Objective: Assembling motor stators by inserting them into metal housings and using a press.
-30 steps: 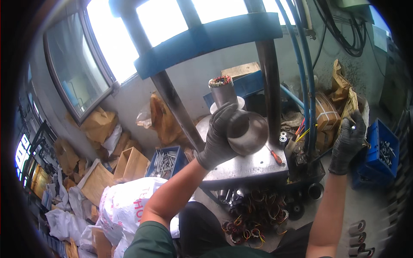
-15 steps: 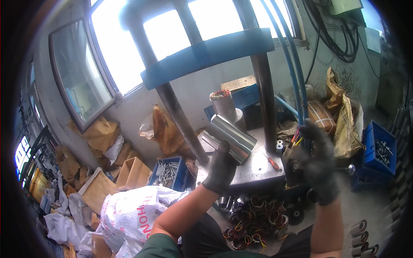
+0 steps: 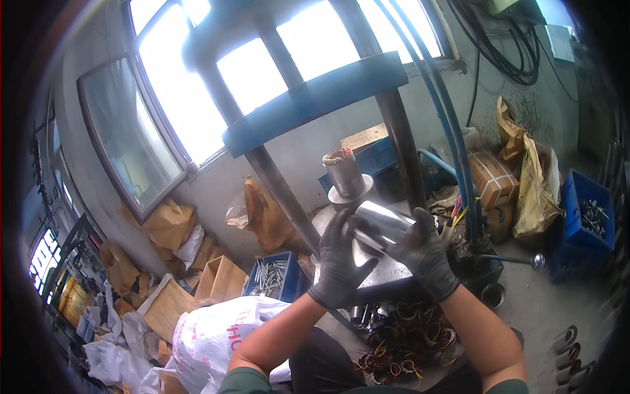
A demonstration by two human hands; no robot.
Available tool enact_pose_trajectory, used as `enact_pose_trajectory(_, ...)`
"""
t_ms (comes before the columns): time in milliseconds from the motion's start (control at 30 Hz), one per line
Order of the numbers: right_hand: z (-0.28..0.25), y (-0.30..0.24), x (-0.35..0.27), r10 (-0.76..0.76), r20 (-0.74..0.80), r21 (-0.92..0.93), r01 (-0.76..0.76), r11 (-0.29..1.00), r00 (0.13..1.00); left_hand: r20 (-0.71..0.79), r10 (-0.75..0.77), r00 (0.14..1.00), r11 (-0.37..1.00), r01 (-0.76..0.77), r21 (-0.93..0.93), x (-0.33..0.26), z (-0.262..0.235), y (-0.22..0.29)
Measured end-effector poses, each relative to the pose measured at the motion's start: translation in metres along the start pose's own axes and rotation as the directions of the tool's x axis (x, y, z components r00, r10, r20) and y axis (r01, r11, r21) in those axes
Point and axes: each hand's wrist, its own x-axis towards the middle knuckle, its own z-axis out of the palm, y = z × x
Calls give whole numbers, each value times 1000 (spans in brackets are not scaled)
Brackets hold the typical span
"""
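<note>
While the left hand (image 3: 338, 262) alone held the metal sleeve (image 3: 388, 220) half a second ago, with the right hand (image 3: 423, 256) well apart from it, now the right fingers have reached its right end and close around it, the thumb on the near side. The left fingers, by contrast, now stand spread and nearly straight, thumb held well out, at the sleeve's left end; whether their tips touch the metal cannot be told. So the sleeve lies tilted between the two sets of fingers, and its hold appears to have passed mainly to the right, which would leave the left fingers freer to guide or steady it. Below the fingers shows the bare top of the metal plate (image 3: 388, 272). Just beyond the left fingertips, the wire-wound core (image 3: 344, 172) stands upright above a pale flange (image 3: 351, 190), apart from the sleeve. Left of the left fingers sits a blue bin (image 3: 294, 279) of bolts (image 3: 269, 274).
</note>
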Motion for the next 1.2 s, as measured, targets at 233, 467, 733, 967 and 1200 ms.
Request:
enact_pose_trajectory(233,17,-18,-13,-341,123,-682,330,653,932,166,-6,986,908,75,-413,30,30,-45)
enact_pose_trajectory(467,7,-67,-21,-95,275,-868,289,403,957,-32,-600,799,98,34,-995,108,33,-108)
enact_pose_trajectory(733,6,-57,-25,83,404,-910,390,139,911,-210,-717,665,274,-9,-962,157,42,-117)
enact_pose_trajectory(967,4,-57,-27,279,365,-928,371,34,888,-253,-661,707,522,191,-831,184,47,-132)
enact_pose_trajectory(1200,6,-58,-27,464,336,-922,387,-14,820,-222,-635,740,491,164,-856,181,53,-134)
